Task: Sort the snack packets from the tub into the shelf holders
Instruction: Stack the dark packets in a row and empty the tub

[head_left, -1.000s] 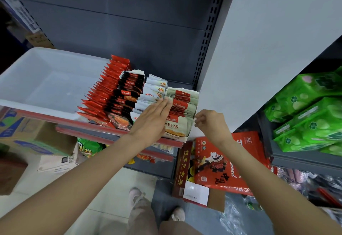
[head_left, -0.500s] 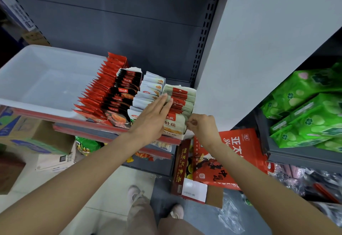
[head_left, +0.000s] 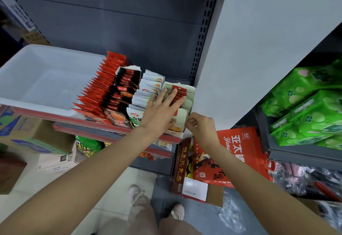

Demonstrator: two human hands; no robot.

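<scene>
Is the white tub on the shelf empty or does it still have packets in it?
Empty: the white tub shows only its bare floor.

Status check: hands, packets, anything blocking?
Left hand flat on rightmost packets. Right hand pinching holder corner. Tub looks empty. Nothing blocking.

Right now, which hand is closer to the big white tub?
Left. The left hand lies on the packets beside the white tub; the right hand is farther right.
</scene>
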